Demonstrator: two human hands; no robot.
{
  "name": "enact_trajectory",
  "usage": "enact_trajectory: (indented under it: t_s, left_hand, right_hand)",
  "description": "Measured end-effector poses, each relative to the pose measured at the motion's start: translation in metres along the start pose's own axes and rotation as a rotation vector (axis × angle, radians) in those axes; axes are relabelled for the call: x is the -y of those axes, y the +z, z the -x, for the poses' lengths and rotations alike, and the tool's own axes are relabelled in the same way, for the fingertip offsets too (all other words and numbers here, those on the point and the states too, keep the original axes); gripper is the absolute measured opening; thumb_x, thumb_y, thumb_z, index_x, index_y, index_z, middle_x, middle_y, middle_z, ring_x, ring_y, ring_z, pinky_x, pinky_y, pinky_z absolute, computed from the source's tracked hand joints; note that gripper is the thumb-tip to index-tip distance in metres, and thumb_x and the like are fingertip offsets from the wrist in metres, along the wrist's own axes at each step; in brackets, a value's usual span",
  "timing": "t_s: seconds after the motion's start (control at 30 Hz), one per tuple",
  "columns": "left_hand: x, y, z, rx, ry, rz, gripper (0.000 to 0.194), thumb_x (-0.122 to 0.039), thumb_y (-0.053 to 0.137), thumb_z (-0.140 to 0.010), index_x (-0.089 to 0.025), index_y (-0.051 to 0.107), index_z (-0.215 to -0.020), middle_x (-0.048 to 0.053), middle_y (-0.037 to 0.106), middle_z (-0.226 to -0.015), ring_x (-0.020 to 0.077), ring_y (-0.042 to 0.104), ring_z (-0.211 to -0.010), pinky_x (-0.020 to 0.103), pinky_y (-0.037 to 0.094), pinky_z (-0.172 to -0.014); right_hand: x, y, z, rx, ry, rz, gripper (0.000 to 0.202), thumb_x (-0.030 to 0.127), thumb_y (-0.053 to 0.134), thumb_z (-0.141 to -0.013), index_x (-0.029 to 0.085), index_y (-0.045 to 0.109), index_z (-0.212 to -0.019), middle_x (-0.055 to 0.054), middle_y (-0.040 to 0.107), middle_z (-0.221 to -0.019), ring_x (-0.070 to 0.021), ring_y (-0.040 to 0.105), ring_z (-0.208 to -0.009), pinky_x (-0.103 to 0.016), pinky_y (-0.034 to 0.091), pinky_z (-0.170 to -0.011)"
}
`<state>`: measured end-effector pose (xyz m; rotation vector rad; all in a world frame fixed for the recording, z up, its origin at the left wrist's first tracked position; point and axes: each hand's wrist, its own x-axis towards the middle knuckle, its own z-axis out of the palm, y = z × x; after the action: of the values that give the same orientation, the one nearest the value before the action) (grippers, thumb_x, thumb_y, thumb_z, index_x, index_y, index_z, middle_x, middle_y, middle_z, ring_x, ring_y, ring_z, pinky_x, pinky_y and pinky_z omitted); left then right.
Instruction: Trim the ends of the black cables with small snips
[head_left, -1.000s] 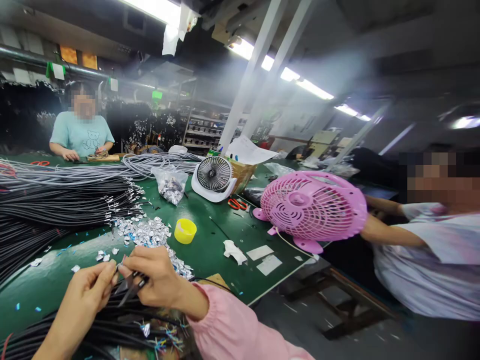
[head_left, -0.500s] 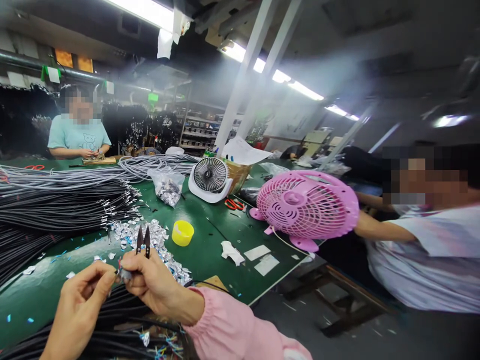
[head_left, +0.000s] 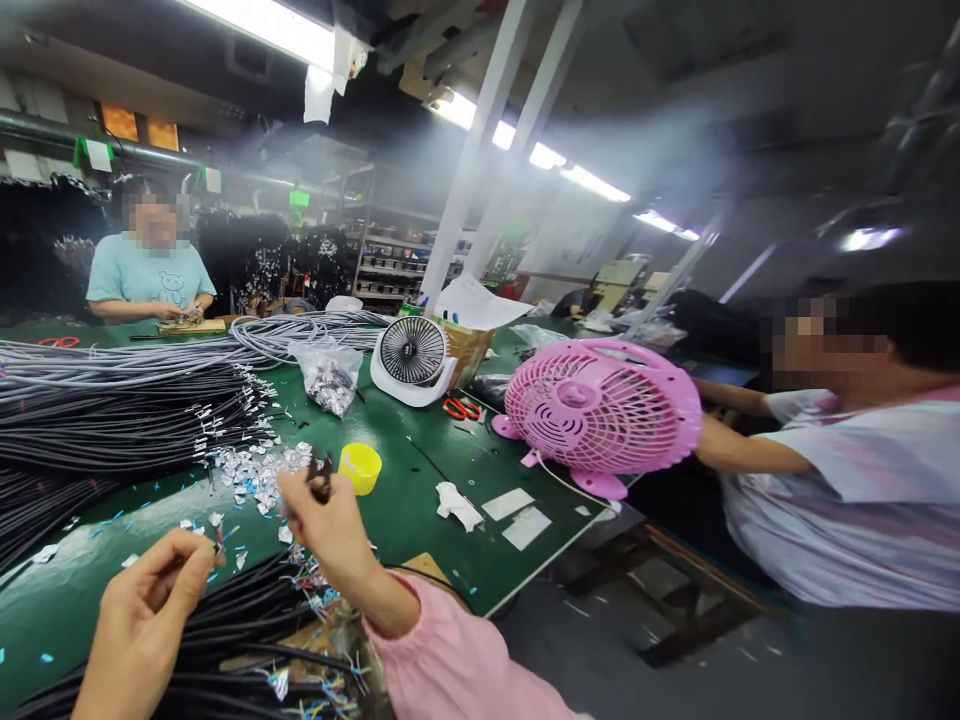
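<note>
My left hand [head_left: 150,605] pinches the end of a cable [head_left: 222,540], with thin coloured wires poking out past the fingertips. To its right and a little higher, my right hand [head_left: 330,525] is closed around small dark snips [head_left: 320,478]; their blades are partly hidden by the fingers. Foil scraps [head_left: 259,470] lie heaped just behind that hand. Below both hands run black cables [head_left: 232,610], their stripped ends showing coloured wires and bits of foil. A yellow tub [head_left: 361,469] stands right beside the snips.
More black cables [head_left: 112,420] and grey cables [head_left: 150,360] cover the table's left. Farther back are a clear bag [head_left: 328,375], a small white fan [head_left: 412,352] and red scissors [head_left: 461,408]. A pink fan [head_left: 600,410] stands near the right edge, beside a co-worker [head_left: 832,460]. Another person [head_left: 150,270] sits opposite.
My right hand has moved up and away from my left hand, carrying the snips toward the foil heap. Wires now show at my left fingertips. The view has shifted slightly.
</note>
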<state>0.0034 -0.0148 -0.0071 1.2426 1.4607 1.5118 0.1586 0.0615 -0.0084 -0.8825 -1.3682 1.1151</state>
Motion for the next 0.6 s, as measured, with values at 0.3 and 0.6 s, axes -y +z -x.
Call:
enact_trajectory:
  t_s: [0.3,0.6]
  left_hand:
    - [0.001,0.006,0.010,0.019,-0.087,0.040,0.055,-0.075,0.078,-0.060,-0.022,0.063,-0.062,-0.005,0.055,-0.055,0.0103,0.044,-0.046,0.018,0.037,-0.038]
    - [-0.002,0.008,0.011,-0.019,-0.129,0.057,0.052,-0.069,0.085,-0.054,-0.022,0.063,-0.062,-0.005,0.058,-0.053,0.0106,0.049,-0.046,0.017,0.038,-0.039]
  right_hand:
    - [0.001,0.008,0.018,0.139,-0.401,0.421,0.016,0.020,0.071,-0.079,0.019,0.071,-0.064,0.000,0.059,-0.059,-0.0125,0.049,-0.055,-0.025,0.040,-0.052]
    - [-0.024,0.000,0.029,0.184,-0.464,0.358,0.016,0.034,0.072,-0.084,0.022,0.075,-0.073,-0.002,0.065,-0.066,-0.0146,0.055,-0.057,-0.028,0.045,-0.053]
